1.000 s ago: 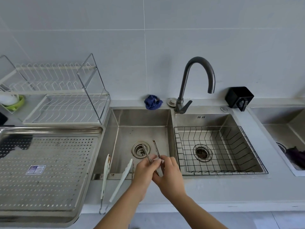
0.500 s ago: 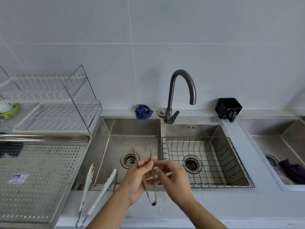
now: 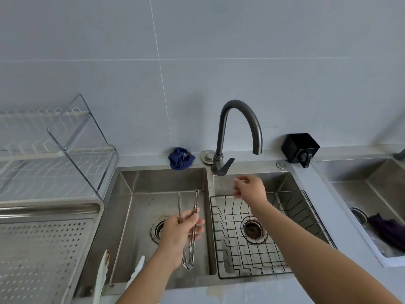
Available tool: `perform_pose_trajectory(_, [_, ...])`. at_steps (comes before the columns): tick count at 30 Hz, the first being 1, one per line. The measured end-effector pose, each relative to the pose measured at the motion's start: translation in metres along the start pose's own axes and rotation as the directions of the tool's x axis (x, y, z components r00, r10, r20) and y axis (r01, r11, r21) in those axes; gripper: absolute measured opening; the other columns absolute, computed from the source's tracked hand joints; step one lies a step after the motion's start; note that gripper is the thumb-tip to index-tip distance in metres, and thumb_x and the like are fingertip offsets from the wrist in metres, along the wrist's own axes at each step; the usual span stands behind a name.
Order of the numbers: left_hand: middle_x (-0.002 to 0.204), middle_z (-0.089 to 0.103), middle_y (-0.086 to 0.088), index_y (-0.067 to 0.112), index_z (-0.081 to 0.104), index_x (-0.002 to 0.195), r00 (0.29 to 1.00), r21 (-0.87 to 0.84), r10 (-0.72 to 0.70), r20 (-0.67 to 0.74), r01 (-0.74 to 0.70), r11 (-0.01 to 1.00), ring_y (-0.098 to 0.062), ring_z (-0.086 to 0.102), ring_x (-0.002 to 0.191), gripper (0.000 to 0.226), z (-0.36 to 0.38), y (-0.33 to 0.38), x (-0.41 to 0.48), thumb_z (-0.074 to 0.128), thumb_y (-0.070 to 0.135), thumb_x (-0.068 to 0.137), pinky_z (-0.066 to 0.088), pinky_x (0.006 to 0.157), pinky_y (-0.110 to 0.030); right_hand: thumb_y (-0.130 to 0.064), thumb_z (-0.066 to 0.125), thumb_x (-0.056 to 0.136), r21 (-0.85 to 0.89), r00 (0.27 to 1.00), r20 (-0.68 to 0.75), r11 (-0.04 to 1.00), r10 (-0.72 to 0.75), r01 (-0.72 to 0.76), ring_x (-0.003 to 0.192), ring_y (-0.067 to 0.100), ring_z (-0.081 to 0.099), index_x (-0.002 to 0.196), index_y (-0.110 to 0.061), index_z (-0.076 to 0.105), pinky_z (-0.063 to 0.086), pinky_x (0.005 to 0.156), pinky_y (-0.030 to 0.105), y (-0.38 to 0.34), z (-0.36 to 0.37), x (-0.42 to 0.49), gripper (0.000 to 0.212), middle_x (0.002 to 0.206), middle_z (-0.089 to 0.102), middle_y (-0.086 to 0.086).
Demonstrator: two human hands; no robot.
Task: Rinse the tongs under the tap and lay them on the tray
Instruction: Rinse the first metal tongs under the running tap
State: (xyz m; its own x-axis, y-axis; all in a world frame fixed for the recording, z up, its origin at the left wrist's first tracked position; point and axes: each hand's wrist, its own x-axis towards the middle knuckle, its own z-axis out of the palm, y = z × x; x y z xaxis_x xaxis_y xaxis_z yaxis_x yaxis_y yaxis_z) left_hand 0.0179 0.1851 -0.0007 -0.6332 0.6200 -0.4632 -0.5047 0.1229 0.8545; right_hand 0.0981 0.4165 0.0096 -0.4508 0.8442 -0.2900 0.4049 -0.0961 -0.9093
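Note:
Slim metal tongs point(image 3: 194, 207) are held over the left sink basin point(image 3: 140, 194) by my left hand point(image 3: 180, 233), tips pointing away from me and the joined end toward me. My right hand point(image 3: 248, 189) is off the tongs, stretched out just below and in front of the lever of the dark curved tap point(image 3: 238, 128), fingers loosely curled and holding nothing. No water runs from the spout. The perforated steel tray point(image 3: 43, 249) lies on the counter at the left.
White tongs point(image 3: 103, 275) lean on the near edge of the left basin. A black wire basket point(image 3: 258, 238) fills the right basin. A dish rack point(image 3: 54, 154) stands behind the tray; a blue cloth point(image 3: 180, 157), a black holder point(image 3: 300, 148) and another sink point(image 3: 372, 194) are along the back and right.
My right hand has let go of the tongs and reached forward to the tap lever. My left hand keeps the tongs alone. The view has tilted up and shifted.

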Motion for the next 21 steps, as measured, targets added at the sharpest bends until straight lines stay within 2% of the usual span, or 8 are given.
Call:
perform_pose_trajectory(2, [0.093,0.079,-0.012,0.013,0.074,0.112,1.000,0.001,-0.008,0.001,0.008,1.000,-0.021,0.074,0.075,0.020,0.000,0.003,0.011,0.067,0.009,0.093,0.058,0.072,-0.038,-0.015,0.063,0.097,0.052,0.998,-0.036,0.998,0.048,-0.046,0.065,0.019,0.064,0.122,-0.009,0.061,0.064,0.073,0.040,-0.006,0.001,0.022,0.026,0.084,0.071,0.010])
perform_pose_trajectory(4, [0.095,0.079,-0.013,0.013,0.074,0.111,1.000,0.002,-0.018,-0.004,0.018,1.000,-0.022,0.074,0.075,0.020,-0.001,0.004,0.018,0.067,0.009,0.092,0.058,0.072,-0.039,-0.019,0.062,0.097,0.071,0.995,-0.059,0.995,0.079,-0.074,0.067,0.020,0.063,0.133,-0.014,0.055,0.064,0.081,0.046,-0.010,0.003,0.038,0.037,0.088,0.071,0.010])
perform_pose_trajectory(8, [0.095,0.079,-0.014,0.014,0.075,0.108,0.999,-0.032,-0.006,-0.046,0.005,0.999,-0.025,0.074,0.077,0.019,0.000,0.011,0.029,0.068,0.009,0.091,0.058,0.073,-0.041,-0.029,0.056,0.102,0.018,0.996,-0.063,0.998,0.056,-0.055,0.070,0.020,0.066,0.143,-0.017,0.052,0.064,0.080,0.046,-0.016,0.003,0.061,0.043,0.091,0.071,0.009])
perform_pose_trajectory(11, [0.096,0.079,-0.015,0.013,0.075,0.109,0.997,-0.056,0.002,-0.081,-0.007,0.998,-0.024,0.074,0.076,0.020,0.003,0.012,0.032,0.068,0.009,0.090,0.058,0.071,-0.040,-0.039,0.049,0.104,-0.046,0.999,0.017,0.998,0.036,-0.035,0.073,0.023,0.068,0.136,-0.013,0.058,0.064,0.074,0.043,-0.024,0.003,0.074,0.042,0.093,0.070,0.012])
perform_pose_trajectory(13, [0.096,0.078,-0.015,0.013,0.075,0.109,0.996,-0.073,0.008,-0.092,-0.014,0.997,-0.024,0.074,0.077,0.022,0.008,0.011,0.032,0.069,0.011,0.088,0.059,0.071,-0.040,-0.043,0.050,0.104,0.060,0.991,0.102,0.993,0.092,-0.098,0.068,0.023,0.069,0.115,-0.013,0.064,0.059,0.055,0.030,-0.033,0.005,0.079,0.035,0.091,0.071,0.014])
perform_pose_trajectory(16, [0.096,0.078,-0.015,0.014,0.076,0.108,0.993,-0.092,0.010,-0.116,-0.021,0.996,-0.024,0.074,0.076,0.032,0.017,0.011,0.030,0.073,0.020,0.077,0.059,0.069,-0.038,-0.037,0.059,0.101,0.185,0.971,0.204,0.970,0.121,-0.159,0.065,0.022,0.069,0.101,-0.013,0.062,0.056,0.049,0.025,-0.046,0.008,0.085,0.024,0.087,0.071,0.014])
perform_pose_trajectory(19, [0.096,0.078,-0.014,0.015,0.076,0.110,0.990,-0.098,0.008,-0.143,-0.022,0.995,-0.023,0.074,0.077,0.027,0.022,0.008,0.028,0.072,0.017,0.083,0.059,0.068,-0.035,-0.018,0.063,0.100,0.223,0.969,0.212,0.959,0.128,-0.175,0.072,0.024,0.071,0.108,-0.008,0.060,0.059,0.057,0.027,-0.049,0.011,0.090,0.013,0.091,0.073,0.017])
perform_pose_trajectory(21, [0.094,0.079,-0.013,0.016,0.076,0.110,0.988,-0.100,0.003,-0.153,-0.019,0.995,-0.023,0.074,0.077,0.024,0.023,0.005,0.026,0.070,0.015,0.087,0.059,0.067,-0.035,-0.010,0.062,0.099,0.276,0.972,0.187,0.942,0.143,-0.192,0.078,0.027,0.072,0.115,-0.003,0.058,0.060,0.057,0.027,-0.044,0.012,0.092,0.018,0.101,0.074,0.023])
